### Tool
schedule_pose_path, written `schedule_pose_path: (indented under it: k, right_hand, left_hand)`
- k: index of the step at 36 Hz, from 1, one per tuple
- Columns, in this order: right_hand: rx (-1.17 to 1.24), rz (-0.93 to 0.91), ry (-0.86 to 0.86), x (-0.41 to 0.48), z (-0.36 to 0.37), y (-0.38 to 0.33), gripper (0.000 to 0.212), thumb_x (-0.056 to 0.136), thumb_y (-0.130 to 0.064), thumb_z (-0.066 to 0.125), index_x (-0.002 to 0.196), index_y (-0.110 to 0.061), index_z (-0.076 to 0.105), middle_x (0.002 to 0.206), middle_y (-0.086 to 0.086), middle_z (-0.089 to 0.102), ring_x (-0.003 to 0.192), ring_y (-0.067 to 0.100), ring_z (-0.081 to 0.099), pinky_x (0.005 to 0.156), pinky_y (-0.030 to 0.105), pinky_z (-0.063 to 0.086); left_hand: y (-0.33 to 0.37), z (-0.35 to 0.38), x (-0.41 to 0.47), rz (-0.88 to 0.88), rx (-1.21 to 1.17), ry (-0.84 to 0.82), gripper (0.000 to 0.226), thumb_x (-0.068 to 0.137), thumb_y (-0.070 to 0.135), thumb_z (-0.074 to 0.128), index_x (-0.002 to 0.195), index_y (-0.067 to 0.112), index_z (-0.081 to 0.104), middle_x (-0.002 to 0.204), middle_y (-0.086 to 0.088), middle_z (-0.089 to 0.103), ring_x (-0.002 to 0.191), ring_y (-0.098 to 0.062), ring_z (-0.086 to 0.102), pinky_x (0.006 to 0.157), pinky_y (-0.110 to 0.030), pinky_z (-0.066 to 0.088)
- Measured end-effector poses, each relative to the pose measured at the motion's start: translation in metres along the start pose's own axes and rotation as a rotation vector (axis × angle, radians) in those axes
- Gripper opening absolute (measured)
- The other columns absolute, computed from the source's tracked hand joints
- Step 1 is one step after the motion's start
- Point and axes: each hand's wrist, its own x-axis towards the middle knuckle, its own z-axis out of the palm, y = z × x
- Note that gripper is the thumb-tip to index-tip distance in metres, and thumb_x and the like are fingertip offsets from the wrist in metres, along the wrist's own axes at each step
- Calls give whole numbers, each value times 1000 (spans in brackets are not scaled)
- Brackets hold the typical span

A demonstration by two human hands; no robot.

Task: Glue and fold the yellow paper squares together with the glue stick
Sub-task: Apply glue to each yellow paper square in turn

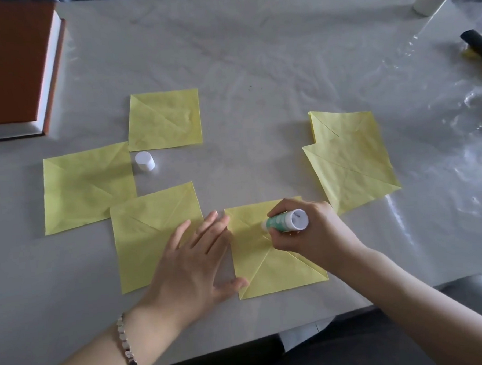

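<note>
- The right hand [312,229] is curled tight around the green-and-white glue stick [288,221], tip pressed onto the creased yellow paper square nearest the table edge [272,267], close to where its diagonal folds meet.
- The left hand [193,257] lies flat with fingers spread, thumb and fingertips on the left edge of that square, palm over the neighbouring yellow square [142,232].
- Risk: the thin paper may wrinkle or tear if the stick drags hard, since only one edge is pinned.
- Risk: glue running past the edge would stick the square to the clear plastic sheet covering the grey table [256,70].
- Risk: the left palm may shift the neighbouring square or pick up glue and smear it.
- Risk: the white round cap [144,161] stands apart from the stick, between the far-left squares; left off, the glue likely dries.
- Further yellow squares lie at the left [86,187], upper left [164,119] and, overlapping, at the right [350,160].
- Containers: the glue stick tube is the only one; its fill level cannot be judged.
</note>
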Motion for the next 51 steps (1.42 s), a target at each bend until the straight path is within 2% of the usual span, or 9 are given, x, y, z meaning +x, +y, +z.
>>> schedule_pose_path:
  k: [9,14,18,21,26,32,40,45,51]
  right_hand:
    - [-37,-41,-76,-19,-1,5,14,68,-16,73,80,-18,65,68,1,62,61,16,54,57,37,48]
    - [-45,-64,-102,-40,3,14,22,62,-30,66,82,-26,59,69,-4,63,62,14,55,54,33,47]
    - [-48,-36,-160,-43,1,10,20,63,-23,71,80,-26,62,72,-6,64,62,12,56,56,34,49]
    - [26,-49,-109,-33,-3,3,15,66,-13,74,76,-22,66,70,-3,66,60,12,58,58,35,50]
    - [1,-73,-9,-7,-1,-8,16,67,-15,73,81,-19,67,73,-1,66,65,15,57,61,35,50]
    - [-3,-41,-6,-2,9,-6,16,67,-16,72,81,-18,65,70,0,63,63,16,54,59,36,49]
    - [-1,-69,-104,-34,13,10,16,64,-23,71,78,-24,62,68,-2,63,59,14,55,55,37,49]
    - [-92,-53,-197,-34,7,2,15,64,-22,70,76,-22,61,69,-4,63,61,14,55,53,31,46]
    - [-5,-99,-16,-4,6,-11,13,66,-14,72,77,-17,65,68,0,65,61,17,56,58,37,49]
  left_hand:
    - [2,-2,2,-16,13,-1,62,69,60,45,98,11,70,123,-3,63,119,-22,55,98,-44,30]
    - [1,-2,4,-20,35,-38,69,72,64,40,99,10,72,120,-3,65,113,-22,60,95,-42,30]
    - [0,-2,4,-13,29,-57,71,75,66,37,101,9,71,121,-4,64,115,-22,59,99,-43,27]
    - [-1,-1,3,-8,19,-46,68,71,64,42,101,10,71,121,-3,64,117,-19,56,101,-44,27]
    - [-3,1,0,-9,-26,-28,61,69,65,45,101,16,62,126,2,60,127,-15,39,104,-46,23]
    - [-3,1,0,-16,-24,-11,60,68,66,46,100,18,62,125,4,60,127,-16,41,105,-45,23]
    - [-4,0,3,-16,-36,-60,71,69,68,41,102,13,69,124,-1,62,125,-16,39,101,-45,25]
    - [-4,-1,3,-13,-68,-61,72,70,70,41,105,12,68,125,-1,61,125,-15,39,108,-37,14]
    - [-4,1,1,-18,-93,-35,65,64,68,47,103,18,60,128,3,58,128,-14,37,108,-41,16]
